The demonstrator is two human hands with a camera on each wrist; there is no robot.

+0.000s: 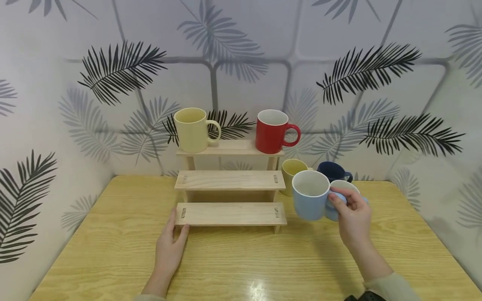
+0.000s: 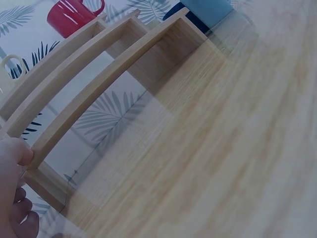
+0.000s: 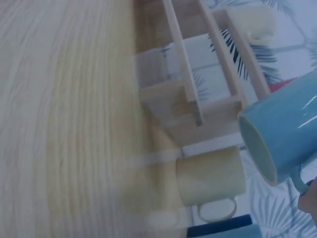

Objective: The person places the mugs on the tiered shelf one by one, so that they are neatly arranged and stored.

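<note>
My right hand (image 1: pixel 355 219) pinches the handle of a light blue mug (image 1: pixel 309 205), white inside, and holds it upright above the table, right of a three-tier wooden shelf (image 1: pixel 230 214). In the right wrist view the held mug (image 3: pixel 285 126) is clear of the table, near the shelf's end. My left hand (image 1: pixel 168 251) grips the left end of the lowest tier, thumb at its front edge. On the top tier stand a pale yellow mug (image 1: pixel 191 133) at the left and a red mug (image 1: pixel 269 136) at the right, both handles pointing right.
Behind the held mug, on the table (image 1: pixel 226 267), stand a yellow mug (image 1: pixel 289 173), a dark blue mug (image 1: pixel 332 170) and a second light blue mug (image 1: pixel 340 184), partly hidden by the right hand. A leaf-patterned wall covering (image 1: pixel 241 37) rises right behind the shelf.
</note>
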